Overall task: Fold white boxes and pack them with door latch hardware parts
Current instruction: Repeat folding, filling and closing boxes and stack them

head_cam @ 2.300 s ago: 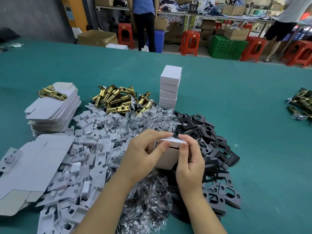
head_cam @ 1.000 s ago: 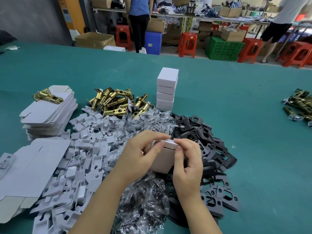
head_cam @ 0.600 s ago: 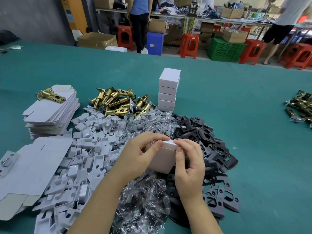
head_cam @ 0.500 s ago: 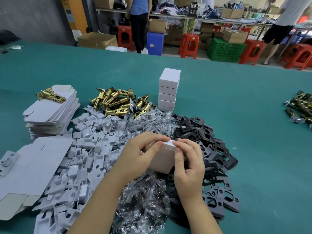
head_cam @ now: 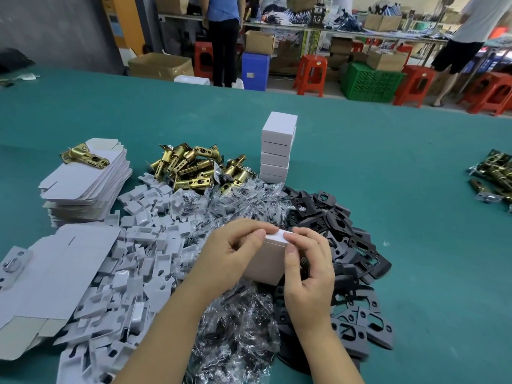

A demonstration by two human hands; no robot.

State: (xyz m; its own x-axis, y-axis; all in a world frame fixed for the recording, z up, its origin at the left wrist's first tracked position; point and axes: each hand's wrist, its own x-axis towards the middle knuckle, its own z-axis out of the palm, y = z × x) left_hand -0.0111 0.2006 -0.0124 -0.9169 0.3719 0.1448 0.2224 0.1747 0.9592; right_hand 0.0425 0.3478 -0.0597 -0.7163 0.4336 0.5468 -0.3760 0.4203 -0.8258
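I hold a small white box (head_cam: 267,259) over the parts in front of me. My left hand (head_cam: 231,254) grips its left side, thumb and forefinger at the top edge. My right hand (head_cam: 309,268) pinches the lid's right end, the thumb pressing the front. The lid lies flat and closed. A stack of several closed white boxes (head_cam: 278,151) stands behind. Brass latches (head_cam: 194,169) are heaped at the back left, black strike plates (head_cam: 340,245) lie to the right, and clear bags of screws (head_cam: 238,328) lie under my wrists.
Flat white box blanks (head_cam: 86,184) are stacked at the left with one brass latch (head_cam: 83,156) on top. White card inserts (head_cam: 122,273) cover the near left. More latches (head_cam: 496,176) lie at the far right on the green table (head_cam: 401,167). People stand beyond it.
The lid, slightly raised earlier, has been pushed down flat on the box. Both hands stayed on the box, with the fingers closing in along the top edge.
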